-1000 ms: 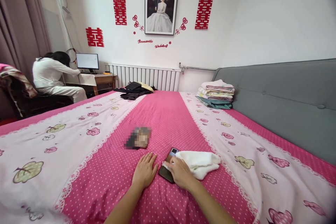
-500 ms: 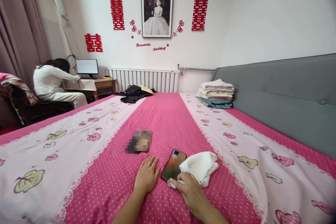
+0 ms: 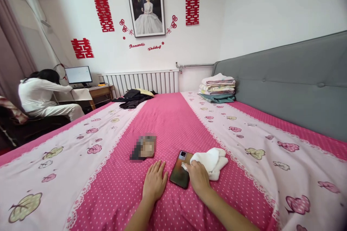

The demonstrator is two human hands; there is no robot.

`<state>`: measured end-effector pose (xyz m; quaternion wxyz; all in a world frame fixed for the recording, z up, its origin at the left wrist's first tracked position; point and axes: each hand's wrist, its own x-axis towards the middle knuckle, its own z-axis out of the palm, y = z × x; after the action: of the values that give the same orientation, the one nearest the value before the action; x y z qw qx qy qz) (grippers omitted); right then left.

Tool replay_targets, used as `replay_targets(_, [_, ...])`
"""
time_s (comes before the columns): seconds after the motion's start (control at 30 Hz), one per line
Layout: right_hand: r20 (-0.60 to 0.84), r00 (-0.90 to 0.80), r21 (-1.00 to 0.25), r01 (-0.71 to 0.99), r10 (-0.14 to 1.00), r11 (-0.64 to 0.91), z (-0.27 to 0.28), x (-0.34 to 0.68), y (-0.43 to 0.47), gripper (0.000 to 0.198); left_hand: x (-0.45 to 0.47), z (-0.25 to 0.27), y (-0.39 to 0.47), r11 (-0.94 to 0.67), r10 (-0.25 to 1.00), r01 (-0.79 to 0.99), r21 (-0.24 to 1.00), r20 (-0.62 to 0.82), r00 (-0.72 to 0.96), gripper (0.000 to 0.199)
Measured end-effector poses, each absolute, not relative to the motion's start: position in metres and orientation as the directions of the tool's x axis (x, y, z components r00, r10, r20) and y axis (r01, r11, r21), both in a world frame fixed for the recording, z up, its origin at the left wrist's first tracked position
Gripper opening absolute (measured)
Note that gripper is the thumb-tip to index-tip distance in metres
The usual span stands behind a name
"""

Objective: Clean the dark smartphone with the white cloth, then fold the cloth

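On the pink dotted bedspread (image 3: 173, 115) lies a phone (image 3: 179, 174) with its camera side up. A white cloth (image 3: 213, 162) is bunched to the right of it, its left end over the phone's right side. My right hand (image 3: 199, 177) is closed on that near end of the cloth, at the phone's right edge. Flat on the bedspread, left of the phone, rests my left hand (image 3: 155, 182), fingers stretched out and holding nothing. Just beyond it lies a flat item (image 3: 145, 147) whose surface is blurred out.
Folded fabrics (image 3: 218, 88) are stacked by the grey headboard (image 3: 292, 79). Dark clothes (image 3: 134, 97) lie at the bed's far edge. Past the left side, a person (image 3: 45, 92) in white leans on a desk (image 3: 100, 92) with a monitor (image 3: 78, 75).
My right hand has moved the cloth's gripped end up along the phone, from its lower edge toward its middle. My left hand stays flat. The camera view has turned slightly right and tilted.
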<state>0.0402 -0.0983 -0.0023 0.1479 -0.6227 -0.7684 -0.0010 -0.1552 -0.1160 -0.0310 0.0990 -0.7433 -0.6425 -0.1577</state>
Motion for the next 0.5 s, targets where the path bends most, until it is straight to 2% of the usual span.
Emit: replay_targets(0.5, [0.163, -0.08, -0.223, 0.968, 0.983, 0.115, -0.007, 0.035, -0.025, 0.04, -0.152, -0.028, -0.116, -0.17, 0.927, 0.983, 0.064, 0.35, 0.137, 0.045])
